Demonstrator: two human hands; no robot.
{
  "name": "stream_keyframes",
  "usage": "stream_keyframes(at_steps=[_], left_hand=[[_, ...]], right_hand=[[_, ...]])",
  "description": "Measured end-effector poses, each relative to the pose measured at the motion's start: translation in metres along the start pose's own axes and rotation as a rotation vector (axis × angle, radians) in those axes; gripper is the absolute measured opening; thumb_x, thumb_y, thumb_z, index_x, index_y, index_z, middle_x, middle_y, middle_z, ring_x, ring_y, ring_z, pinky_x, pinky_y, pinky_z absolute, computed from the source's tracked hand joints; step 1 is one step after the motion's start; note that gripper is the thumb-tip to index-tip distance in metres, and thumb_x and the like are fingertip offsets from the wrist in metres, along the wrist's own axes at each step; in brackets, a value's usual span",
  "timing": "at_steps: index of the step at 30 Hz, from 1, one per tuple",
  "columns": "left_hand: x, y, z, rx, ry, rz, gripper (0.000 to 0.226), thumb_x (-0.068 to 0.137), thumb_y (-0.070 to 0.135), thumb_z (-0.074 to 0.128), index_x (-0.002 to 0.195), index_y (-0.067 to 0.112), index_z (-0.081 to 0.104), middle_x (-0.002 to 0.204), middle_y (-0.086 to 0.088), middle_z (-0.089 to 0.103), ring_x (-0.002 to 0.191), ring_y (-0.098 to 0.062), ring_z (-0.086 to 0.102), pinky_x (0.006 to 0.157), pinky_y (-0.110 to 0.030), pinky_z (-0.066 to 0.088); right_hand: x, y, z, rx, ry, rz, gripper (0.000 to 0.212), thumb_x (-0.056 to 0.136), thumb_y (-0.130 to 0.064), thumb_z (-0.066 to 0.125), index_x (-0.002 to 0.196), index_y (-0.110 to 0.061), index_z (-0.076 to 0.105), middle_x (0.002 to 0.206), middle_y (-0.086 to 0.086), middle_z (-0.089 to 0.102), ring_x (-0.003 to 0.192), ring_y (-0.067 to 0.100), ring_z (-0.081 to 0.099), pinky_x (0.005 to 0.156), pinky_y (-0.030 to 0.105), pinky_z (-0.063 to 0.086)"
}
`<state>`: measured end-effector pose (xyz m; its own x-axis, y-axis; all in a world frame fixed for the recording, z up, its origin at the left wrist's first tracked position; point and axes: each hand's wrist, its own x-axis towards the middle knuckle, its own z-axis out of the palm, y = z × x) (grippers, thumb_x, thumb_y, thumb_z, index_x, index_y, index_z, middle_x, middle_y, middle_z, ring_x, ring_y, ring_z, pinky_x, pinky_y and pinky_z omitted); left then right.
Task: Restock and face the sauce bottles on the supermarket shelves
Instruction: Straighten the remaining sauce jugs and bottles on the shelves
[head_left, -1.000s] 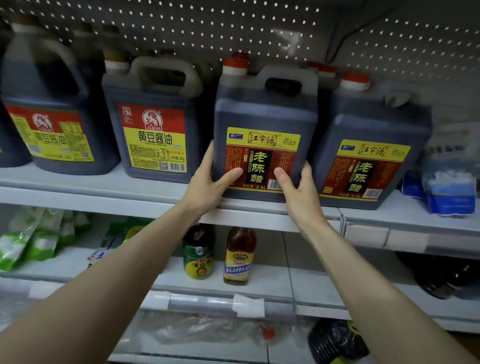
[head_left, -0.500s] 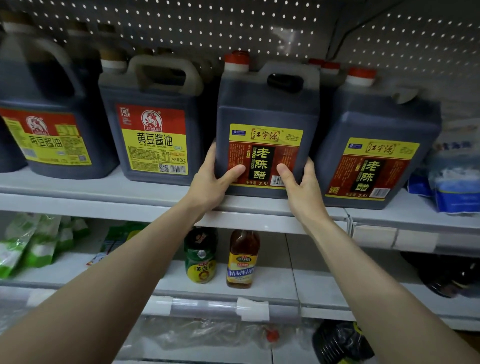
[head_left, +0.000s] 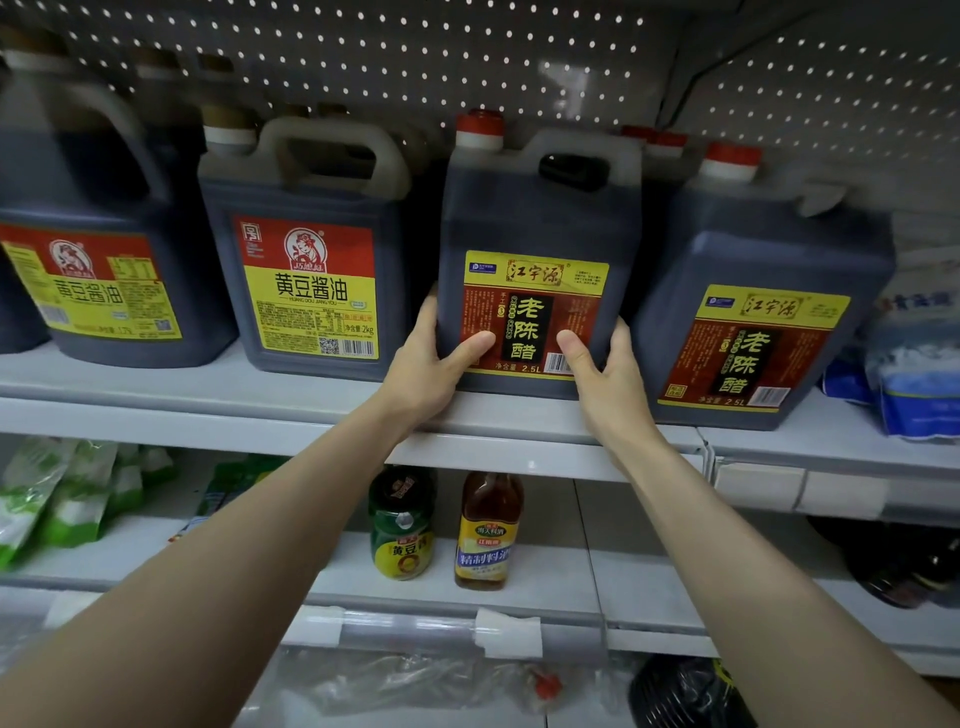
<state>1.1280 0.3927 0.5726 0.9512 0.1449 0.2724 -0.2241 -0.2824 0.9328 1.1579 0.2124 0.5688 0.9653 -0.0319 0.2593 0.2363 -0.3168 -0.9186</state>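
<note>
A dark vinegar jug (head_left: 537, 223) with a red cap and a yellow and red label stands upright on the upper shelf (head_left: 156, 384), label facing me. My left hand (head_left: 434, 364) grips its lower left corner, thumb across the label. Its lower right corner is gripped by my right hand (head_left: 602, 371), thumb on the label too. A second, matching vinegar jug (head_left: 763, 291) stands to the right, turned slightly. Two soy sauce jugs (head_left: 306, 249) (head_left: 88, 249) with red and yellow labels stand to the left.
More red caps show behind the vinegar jugs. Blue and white packets (head_left: 914, 364) lie at the upper shelf's right end. On the lower shelf stand a green jar (head_left: 401, 530) and a small amber bottle (head_left: 485, 535), with green bags (head_left: 57, 499) at left.
The jug between my hands has slid a little back on the shelf and now stands squarer to the front. Both hands kept their grip.
</note>
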Motion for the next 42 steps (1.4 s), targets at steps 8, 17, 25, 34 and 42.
stream_keyframes(at_steps=[8,17,25,34,42], left_hand=[[0.006,0.001,0.003,0.010,0.015,-0.039,0.062,0.090,0.038,0.060,0.143,0.022,0.032,0.133,0.003,0.055,0.123,-0.016,0.052,0.109,-0.042,0.040],[0.005,0.003,0.002,-0.007,0.001,-0.039,0.061,0.092,0.036,0.058,0.144,0.023,0.029,0.135,0.004,0.054,0.123,-0.014,0.051,0.109,-0.037,0.039],[0.002,0.005,0.003,-0.016,0.009,-0.031,0.055,0.093,0.032,0.057,0.141,0.023,0.033,0.129,0.007,0.056,0.116,-0.009,0.053,0.104,-0.028,0.040],[0.002,0.004,0.003,-0.022,0.014,-0.045,0.060,0.092,0.034,0.058,0.144,0.022,0.031,0.133,0.005,0.056,0.121,-0.012,0.053,0.108,-0.035,0.041],[-0.001,0.003,0.005,0.011,0.058,-0.027,0.060,0.091,0.038,0.059,0.143,0.023,0.033,0.131,0.004,0.057,0.120,-0.013,0.054,0.107,-0.034,0.042]], right_hand=[[0.006,0.002,0.002,-0.008,0.002,0.016,0.072,0.092,-0.054,0.050,0.150,-0.025,0.021,0.149,-0.002,0.041,0.137,0.021,0.039,0.112,0.047,0.036],[0.002,-0.002,0.001,-0.015,0.000,0.022,0.072,0.093,-0.053,0.048,0.152,-0.025,0.018,0.151,-0.003,0.039,0.138,0.019,0.037,0.114,0.044,0.033],[-0.004,-0.002,0.003,-0.021,0.049,-0.013,0.070,0.093,-0.052,0.049,0.151,-0.024,0.022,0.150,-0.003,0.040,0.138,0.017,0.036,0.115,0.038,0.031],[-0.004,-0.001,0.004,-0.015,0.071,-0.010,0.073,0.091,-0.053,0.051,0.152,-0.024,0.022,0.151,-0.003,0.039,0.140,0.018,0.034,0.115,0.042,0.032],[-0.004,-0.001,0.004,-0.018,0.048,-0.005,0.071,0.093,-0.051,0.049,0.152,-0.024,0.021,0.149,-0.003,0.041,0.137,0.017,0.038,0.114,0.040,0.034]])
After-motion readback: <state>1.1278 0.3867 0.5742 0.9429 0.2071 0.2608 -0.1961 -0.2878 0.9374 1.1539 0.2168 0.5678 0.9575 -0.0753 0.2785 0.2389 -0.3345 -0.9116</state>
